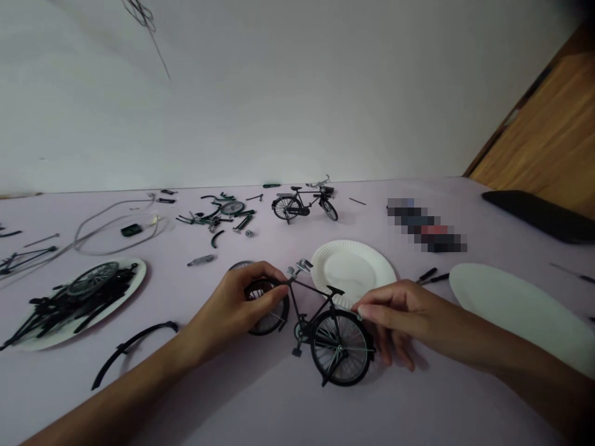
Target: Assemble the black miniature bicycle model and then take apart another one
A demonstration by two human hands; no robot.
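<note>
Black metal miniature bicycle (307, 298) upright between both hands: left hand (232, 303) curled around narrow black front wheel (274, 327); right hand (395, 319) pinching top of black-spoked rear wheel (339, 347).

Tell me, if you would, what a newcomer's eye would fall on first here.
A small black model bicycle dominates the lower centre, held between the left hand, on its front wheel, and the right hand, by its rear wheel. Farther back, a second model bicycle stands beyond it, and a white plate heaped with black parts lies at left.
</note>
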